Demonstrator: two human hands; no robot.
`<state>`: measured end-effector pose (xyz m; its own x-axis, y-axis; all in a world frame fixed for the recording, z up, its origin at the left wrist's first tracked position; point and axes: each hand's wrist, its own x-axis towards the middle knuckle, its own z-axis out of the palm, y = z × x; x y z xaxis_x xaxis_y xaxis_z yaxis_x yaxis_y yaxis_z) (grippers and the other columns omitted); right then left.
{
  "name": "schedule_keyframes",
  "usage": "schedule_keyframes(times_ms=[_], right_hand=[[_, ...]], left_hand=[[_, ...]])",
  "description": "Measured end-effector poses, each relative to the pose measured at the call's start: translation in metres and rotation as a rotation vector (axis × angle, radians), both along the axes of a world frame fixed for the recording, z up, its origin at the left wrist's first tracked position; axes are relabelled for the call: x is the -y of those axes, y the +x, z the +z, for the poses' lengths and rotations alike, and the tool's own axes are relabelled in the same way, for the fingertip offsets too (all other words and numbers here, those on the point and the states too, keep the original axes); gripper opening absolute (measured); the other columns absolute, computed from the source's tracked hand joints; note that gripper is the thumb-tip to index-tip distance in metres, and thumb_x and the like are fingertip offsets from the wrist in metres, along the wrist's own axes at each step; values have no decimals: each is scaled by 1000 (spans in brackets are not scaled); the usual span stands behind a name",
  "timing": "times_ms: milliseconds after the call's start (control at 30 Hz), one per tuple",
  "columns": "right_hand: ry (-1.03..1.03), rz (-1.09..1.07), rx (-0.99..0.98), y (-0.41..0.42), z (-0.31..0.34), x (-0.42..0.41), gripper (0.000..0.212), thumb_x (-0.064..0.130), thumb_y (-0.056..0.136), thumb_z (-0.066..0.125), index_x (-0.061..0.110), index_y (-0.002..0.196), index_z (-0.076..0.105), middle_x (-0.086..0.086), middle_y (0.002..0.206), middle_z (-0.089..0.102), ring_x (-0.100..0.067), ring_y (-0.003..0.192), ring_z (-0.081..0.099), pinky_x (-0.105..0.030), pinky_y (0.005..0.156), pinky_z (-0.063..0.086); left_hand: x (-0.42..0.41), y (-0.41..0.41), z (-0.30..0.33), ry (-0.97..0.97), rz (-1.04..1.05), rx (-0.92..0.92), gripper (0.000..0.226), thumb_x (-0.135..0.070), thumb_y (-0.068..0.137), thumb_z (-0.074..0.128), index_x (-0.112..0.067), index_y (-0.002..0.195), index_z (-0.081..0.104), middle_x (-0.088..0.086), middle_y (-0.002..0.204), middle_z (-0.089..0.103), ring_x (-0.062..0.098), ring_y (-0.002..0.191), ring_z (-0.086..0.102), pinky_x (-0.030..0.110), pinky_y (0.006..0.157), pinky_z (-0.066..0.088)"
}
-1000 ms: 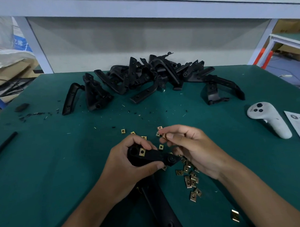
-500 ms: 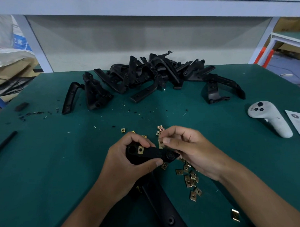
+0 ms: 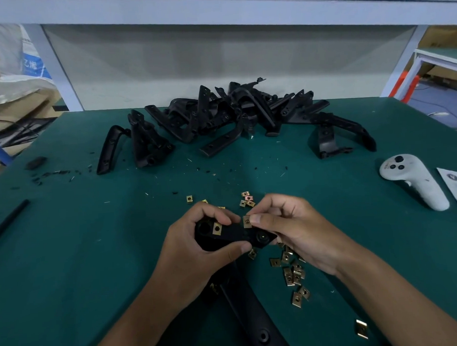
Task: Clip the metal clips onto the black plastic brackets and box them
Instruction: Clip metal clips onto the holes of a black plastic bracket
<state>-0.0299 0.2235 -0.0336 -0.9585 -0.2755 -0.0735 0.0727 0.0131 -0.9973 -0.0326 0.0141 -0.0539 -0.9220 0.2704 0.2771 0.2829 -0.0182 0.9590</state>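
Head view: green table [image 3: 69,256], bracket pile [image 3: 233,115] at twelve o'clock before a grey wall; left hand [image 3: 199,251] grips a bracket [image 3: 232,234], right hand [image 3: 294,230] pinches a clip [image 3: 247,221].

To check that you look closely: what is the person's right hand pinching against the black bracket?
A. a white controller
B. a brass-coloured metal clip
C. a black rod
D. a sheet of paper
B: the right hand pinches a small metal clip at the edge of the bracket that the left hand grips.
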Motion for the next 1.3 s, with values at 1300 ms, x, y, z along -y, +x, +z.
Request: schedule_keyframes(times_ms=[1300], right_hand=[[809,433,-795,100,10,58,37,61,88,64,37,116,70,15,110,61,-6,100,53,-24,89,44]], left_hand=[[0,-3,-4,47,247,-29,35,-1,78,84,-12,91,54,6,104,76,16,97,73,29,84,57]])
